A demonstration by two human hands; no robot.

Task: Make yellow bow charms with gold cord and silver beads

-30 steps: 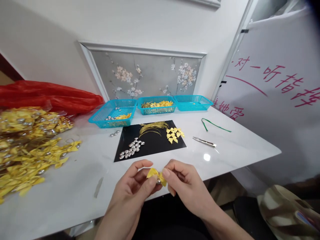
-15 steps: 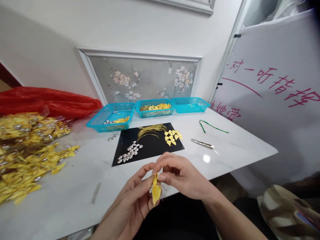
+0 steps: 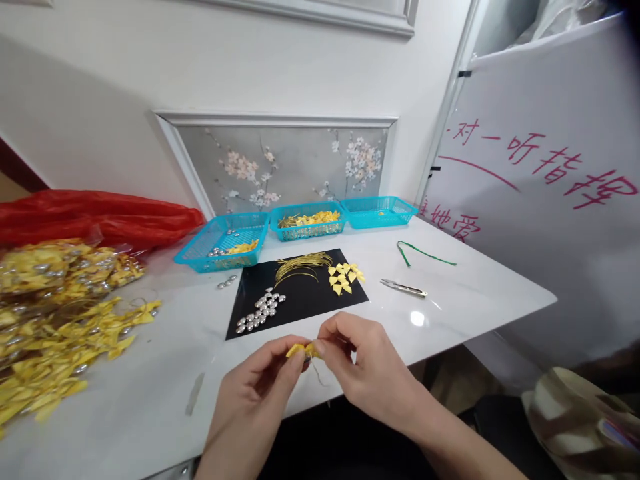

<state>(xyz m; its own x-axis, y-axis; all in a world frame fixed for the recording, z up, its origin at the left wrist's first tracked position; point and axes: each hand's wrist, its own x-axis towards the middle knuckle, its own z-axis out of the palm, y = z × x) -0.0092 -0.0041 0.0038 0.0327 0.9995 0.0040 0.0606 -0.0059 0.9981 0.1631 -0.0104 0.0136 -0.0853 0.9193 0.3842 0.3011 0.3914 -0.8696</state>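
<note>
Item: one yellow ribbon piece, held between our two hands at the near edge of the white table. Our left hand pinches it at one end, thumb against fingers; our right hand grips the other end likewise. One loose thread hangs beneath it.

Beyond our hands, one black mat, bearing silver beads at left, gold cords at the far edge, yellow petals at right. Right of the mat: one pair of snips, one green cord. Behind: three blue baskets, side by side.
</note>
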